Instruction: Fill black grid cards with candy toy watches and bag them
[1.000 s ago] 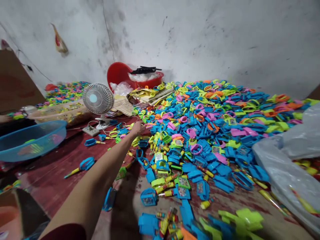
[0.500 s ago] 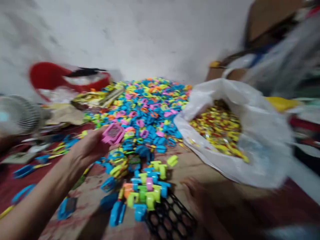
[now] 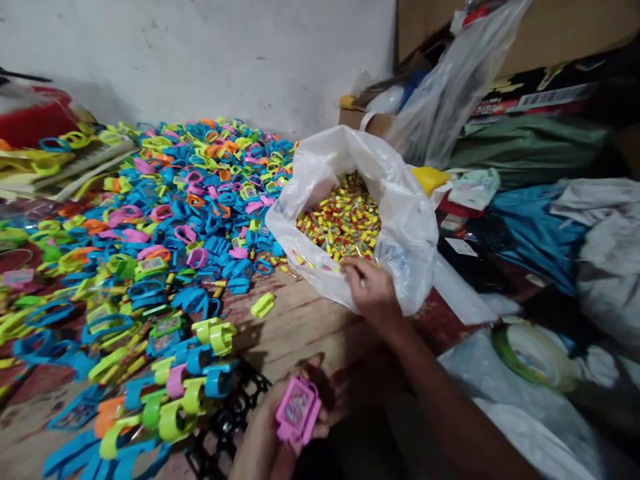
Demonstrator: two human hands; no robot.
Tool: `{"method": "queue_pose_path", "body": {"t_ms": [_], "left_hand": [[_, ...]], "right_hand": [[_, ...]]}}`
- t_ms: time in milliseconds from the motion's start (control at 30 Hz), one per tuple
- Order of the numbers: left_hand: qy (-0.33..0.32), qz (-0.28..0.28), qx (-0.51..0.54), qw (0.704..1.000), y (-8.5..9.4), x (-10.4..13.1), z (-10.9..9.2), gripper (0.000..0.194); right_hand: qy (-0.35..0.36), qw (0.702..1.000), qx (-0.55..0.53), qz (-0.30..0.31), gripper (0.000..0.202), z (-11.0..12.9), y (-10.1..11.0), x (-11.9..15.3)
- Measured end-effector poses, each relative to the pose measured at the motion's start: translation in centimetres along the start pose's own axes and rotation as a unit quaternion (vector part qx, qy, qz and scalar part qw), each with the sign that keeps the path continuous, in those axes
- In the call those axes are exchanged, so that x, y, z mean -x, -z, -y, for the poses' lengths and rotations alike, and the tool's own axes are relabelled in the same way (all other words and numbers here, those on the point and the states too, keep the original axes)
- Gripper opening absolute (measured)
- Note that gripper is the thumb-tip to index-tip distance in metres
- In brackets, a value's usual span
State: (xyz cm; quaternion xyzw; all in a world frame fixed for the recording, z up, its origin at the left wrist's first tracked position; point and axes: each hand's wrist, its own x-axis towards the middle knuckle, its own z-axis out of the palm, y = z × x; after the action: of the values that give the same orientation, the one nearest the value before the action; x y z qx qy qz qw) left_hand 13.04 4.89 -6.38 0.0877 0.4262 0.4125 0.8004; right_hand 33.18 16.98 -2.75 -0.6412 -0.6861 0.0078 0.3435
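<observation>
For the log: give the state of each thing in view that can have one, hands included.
Left hand: closed around the pink piece.
Pink piece: held, patterned face showing.
Right hand: fingers curled at the bag's near edge; grip unclear.
White bag: open, holding small pieces.
Small yellow-and-red pieces: loose, inside the bag.
Black grid: partly hidden by coloured pieces.
Coloured heap: loose, jumbled.

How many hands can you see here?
2: the left hand holds a pink plastic piece; the right hand is at the near edge of the open white bag. No others show.
</observation>
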Motion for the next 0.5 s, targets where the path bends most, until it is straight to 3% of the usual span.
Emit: {"method": "queue_pose_path", "body": {"t_ms": [33, 167, 333, 400, 500], "left_hand": [[-0.015, -0.008, 0.015, 1.000, -0.8, -0.4, -0.4, 0.031], [-0.031, -0.050, 0.079, 0.995, -2.2, -2.3, -2.3, 0.014], [0.002, 0.079, 0.131, 0.988, 0.3, -5.9, -3.5, 0.040], [-0.037, 0.076, 0.110, 0.990, 1.3, -7.7, -3.1, 0.051], [-0.155, 0.019, 0.082, 0.984, 2.0, -10.4, -1.9, 0.068]], "right_hand": [[-0.018, 0.996, 0.088, 0.024, 0.031, -0.5, 0.4, -1.9], [-0.063, 0.984, 0.154, 0.068, 0.020, -1.0, -1.5, -6.7], [-0.063, 0.978, 0.181, 0.086, 0.014, -0.3, -4.5, -7.4], [-0.052, 0.978, 0.186, 0.082, 0.015, -0.7, -4.9, -7.3], [-0.066, 0.985, 0.152, 0.045, 0.018, -1.7, -5.0, -7.3]]}}
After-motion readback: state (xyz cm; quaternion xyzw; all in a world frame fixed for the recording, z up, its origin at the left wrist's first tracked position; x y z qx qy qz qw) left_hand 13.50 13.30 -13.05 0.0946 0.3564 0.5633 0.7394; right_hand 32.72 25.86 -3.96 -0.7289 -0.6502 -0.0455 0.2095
